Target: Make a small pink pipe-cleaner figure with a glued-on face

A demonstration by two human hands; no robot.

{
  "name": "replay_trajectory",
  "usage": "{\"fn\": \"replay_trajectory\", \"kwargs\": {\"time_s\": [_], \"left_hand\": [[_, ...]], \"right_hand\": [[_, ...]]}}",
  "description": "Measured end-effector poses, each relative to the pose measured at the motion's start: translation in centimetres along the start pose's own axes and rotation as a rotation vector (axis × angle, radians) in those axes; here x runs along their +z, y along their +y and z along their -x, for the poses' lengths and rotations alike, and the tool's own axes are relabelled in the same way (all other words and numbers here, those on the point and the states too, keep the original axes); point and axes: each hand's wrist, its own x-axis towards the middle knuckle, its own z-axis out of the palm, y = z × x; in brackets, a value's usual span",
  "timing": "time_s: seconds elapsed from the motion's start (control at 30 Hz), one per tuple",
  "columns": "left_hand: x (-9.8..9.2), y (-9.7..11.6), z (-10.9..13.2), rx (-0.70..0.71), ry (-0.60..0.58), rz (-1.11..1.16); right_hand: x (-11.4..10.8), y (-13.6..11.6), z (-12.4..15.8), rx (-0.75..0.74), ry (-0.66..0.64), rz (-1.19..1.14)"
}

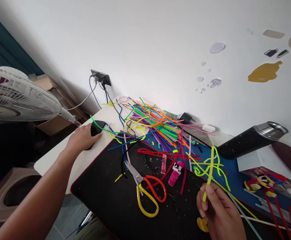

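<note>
Pinched upright in my right hand (219, 210) is a bundle of yellow pipe cleaners (211, 166), its lower end sticking out past the thumb. Bent yellow-green pipe cleaners (200, 170) lie just behind it. At the far left my left hand (82, 136) is closed around a black object (98, 127) on the white tabletop; what kind it is I cannot make out. Scissors (140, 180) with one red and one yellow handle lie with blades a little apart on the black mat. Beside them are a pink pipe-cleaner figure (175, 174) and a small clear pink case (163, 164).
A heap of multicoloured pipe cleaners (157, 126) covers the back of the table (53, 160). A black flask (252, 140) leans at the right, near a colourful figure (262, 181). A fan (20, 96) stands left; cables run from a wall socket (101, 77).
</note>
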Motion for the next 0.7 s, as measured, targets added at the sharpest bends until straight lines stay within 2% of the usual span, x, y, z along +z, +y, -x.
{"fn": "replay_trajectory", "kwargs": {"time_s": [0.17, 0.7], "left_hand": [[1.3, 0.3, -0.1, -0.062, 0.059, 0.002], [1.4, 1.6, 0.4, -0.111, 0.109, 0.040]], "right_hand": [[-0.2, 0.4, 0.2, 0.023, 0.020, 0.021], [-0.7, 1.5, 0.5, 0.073, -0.022, 0.049]]}}
